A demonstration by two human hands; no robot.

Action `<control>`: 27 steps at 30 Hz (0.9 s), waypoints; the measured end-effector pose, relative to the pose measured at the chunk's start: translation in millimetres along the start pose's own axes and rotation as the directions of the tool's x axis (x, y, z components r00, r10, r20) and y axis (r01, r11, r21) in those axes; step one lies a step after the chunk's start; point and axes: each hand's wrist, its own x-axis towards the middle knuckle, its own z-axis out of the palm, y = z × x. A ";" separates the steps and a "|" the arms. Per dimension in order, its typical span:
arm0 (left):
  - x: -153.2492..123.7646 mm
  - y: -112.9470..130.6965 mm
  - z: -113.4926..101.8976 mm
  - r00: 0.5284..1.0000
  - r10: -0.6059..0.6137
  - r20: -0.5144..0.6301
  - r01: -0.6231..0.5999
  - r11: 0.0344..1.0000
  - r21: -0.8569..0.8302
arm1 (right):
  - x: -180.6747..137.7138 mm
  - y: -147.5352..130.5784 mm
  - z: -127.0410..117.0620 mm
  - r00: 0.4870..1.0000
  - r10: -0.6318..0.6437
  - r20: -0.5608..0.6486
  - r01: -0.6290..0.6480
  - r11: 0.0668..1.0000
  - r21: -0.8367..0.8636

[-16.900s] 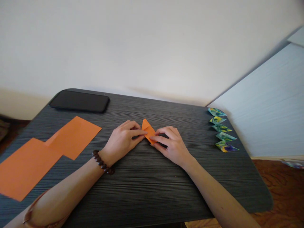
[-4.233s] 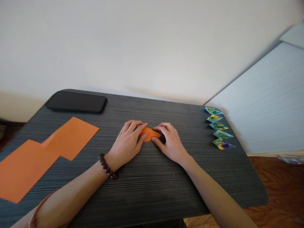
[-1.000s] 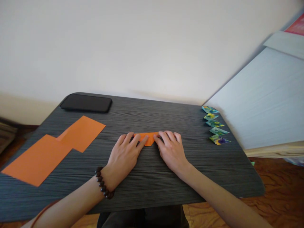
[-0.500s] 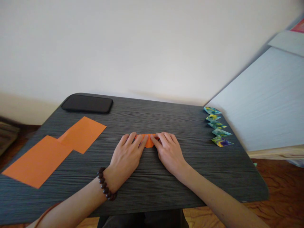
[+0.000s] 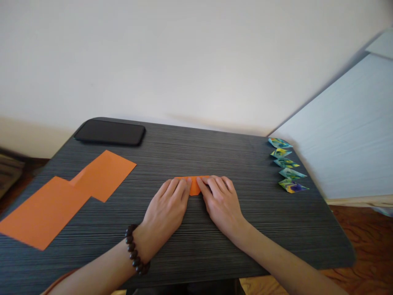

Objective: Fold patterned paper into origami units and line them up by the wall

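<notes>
Near the middle of the table lies a small piece of folded orange paper (image 5: 194, 188), its top edge straight and its lower part tapering toward me. My left hand (image 5: 168, 203) presses the paper's left side, fingers together and thumb close to the centre. On its right side my right hand (image 5: 221, 203) bears down the same way. Both hands cover the paper's outer ends, so only the middle and a thin strip of the top edge show. The fingertips are partly hidden behind the knuckles. A dark beaded bracelet (image 5: 134, 252) circles my left wrist.
Two flat orange sheets (image 5: 46, 213) overlap at the table's left. A black phone (image 5: 110, 132) lies at the back left. Several patterned folded paper pieces (image 5: 286, 164) form a row along the right edge. Behind the dark table (image 5: 202, 153) stands a white wall (image 5: 184, 61).
The view has shifted slightly, moving the paper pieces on the right outward in the picture. My fingers have drawn back a little, and more of the paper's top edge shows between them.
</notes>
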 end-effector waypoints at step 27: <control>-1.3 0.5 -2.0 1.000 -0.020 0.010 0.020 0.999 -0.037 | -4.1 -6.5 -0.3 0.999 0.016 0.040 -0.016 1.000 -0.003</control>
